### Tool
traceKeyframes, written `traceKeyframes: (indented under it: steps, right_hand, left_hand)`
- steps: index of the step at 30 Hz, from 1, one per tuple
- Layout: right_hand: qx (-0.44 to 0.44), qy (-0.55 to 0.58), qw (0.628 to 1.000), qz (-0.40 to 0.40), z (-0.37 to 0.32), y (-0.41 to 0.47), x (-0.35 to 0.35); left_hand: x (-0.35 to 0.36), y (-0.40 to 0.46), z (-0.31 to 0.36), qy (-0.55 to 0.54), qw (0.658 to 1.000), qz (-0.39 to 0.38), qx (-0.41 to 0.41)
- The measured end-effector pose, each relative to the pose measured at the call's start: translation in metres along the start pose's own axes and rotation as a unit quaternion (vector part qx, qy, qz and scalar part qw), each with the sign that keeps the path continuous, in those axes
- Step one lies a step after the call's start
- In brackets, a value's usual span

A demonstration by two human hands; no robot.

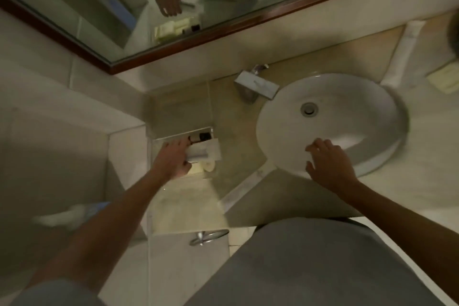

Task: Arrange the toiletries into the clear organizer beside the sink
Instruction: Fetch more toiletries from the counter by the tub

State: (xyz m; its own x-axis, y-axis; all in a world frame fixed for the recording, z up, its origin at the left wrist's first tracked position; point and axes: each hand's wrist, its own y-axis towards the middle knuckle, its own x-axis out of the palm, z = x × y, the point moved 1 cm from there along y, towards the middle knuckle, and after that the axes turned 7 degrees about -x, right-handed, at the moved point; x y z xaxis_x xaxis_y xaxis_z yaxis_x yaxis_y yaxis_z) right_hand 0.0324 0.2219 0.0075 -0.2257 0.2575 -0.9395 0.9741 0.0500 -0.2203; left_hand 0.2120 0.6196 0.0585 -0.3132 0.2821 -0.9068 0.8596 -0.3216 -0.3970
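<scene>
The clear organizer [159, 143] stands on the counter left of the sink [332, 122]. My left hand [173, 159] is over it, fingers closed on a flat white packet [205, 151] that lies across the organizer's top. A small dark bottle [202, 136] lies in the far part of the organizer. Pale yellow items [203, 166] sit in its near part, partly hidden by my hand. My right hand [327, 164] rests on the sink's near rim with fingers spread and nothing in it.
A chrome faucet [257, 85] stands behind the sink's left side. A rolled white towel [402, 54] and a pale yellow packet [444, 79] lie at the far right. A mirror [124, 7] runs along the back wall. A metal ring [208, 236] hangs below the counter edge.
</scene>
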Motion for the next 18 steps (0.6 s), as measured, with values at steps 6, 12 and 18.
traceKeyframes:
  steps: [6,12,18]
  right_hand:
    - [-0.02,0.024,0.999,0.011,-0.075,0.027,0.01]
    - [0.005,-0.006,1.0,0.002,-0.078,0.008,0.027]
    - [0.051,-0.006,0.999,0.002,-0.071,-0.008,0.027]
  left_hand:
    - [0.021,0.008,-0.099,0.004,1.0,-0.02,-0.009]
    - [0.034,0.033,-0.122,0.007,1.0,-0.007,-0.022]
    - [0.045,0.034,-0.118,0.04,0.999,0.013,0.006]
